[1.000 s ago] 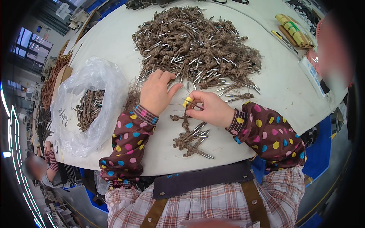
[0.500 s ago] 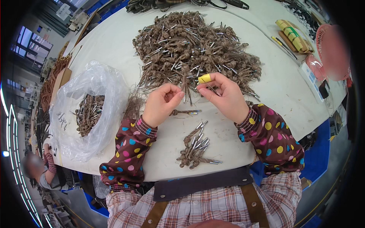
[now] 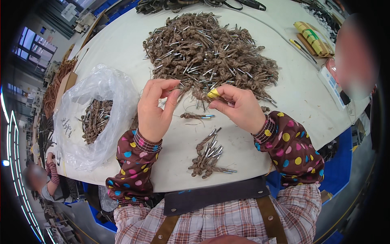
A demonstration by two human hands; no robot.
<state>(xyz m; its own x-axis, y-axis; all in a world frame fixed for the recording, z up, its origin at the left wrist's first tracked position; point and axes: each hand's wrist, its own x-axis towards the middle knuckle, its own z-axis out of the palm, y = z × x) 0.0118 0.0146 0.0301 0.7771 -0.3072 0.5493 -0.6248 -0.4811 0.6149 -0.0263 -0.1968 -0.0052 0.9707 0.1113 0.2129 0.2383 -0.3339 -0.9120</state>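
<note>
My left hand (image 3: 155,109) is raised at the near left edge of a large heap of knotted brown cords (image 3: 203,53) with silver metal tips. Its thumb and forefinger stand apart, with nothing I can make out between them. Yellow tape wraps the forefinger of my right hand (image 3: 240,106), whose fingers are closed on a thin dark metal tool (image 3: 226,101), mostly hidden. Between my hands, a frayed knotted cord (image 3: 199,92) lies at the heap's near edge. One knotted cord (image 3: 193,116) rests alone just below. Closer to me sits a small pile of knotted cords (image 3: 208,156).
A clear plastic bag (image 3: 122,87) holding more knotted cords stands left. At the right are a yellow-wrapped bundle (image 3: 313,38), a yellow-and-black pen-like tool (image 3: 300,48) and a white box-like device (image 3: 334,87). Black straps (image 3: 174,6) lie at the far edge. Another person (image 3: 50,179) is at far left.
My left hand has moved left and slightly up, and its thumb and forefinger have parted. My right hand has shifted slightly down, still closed on the tool.
</note>
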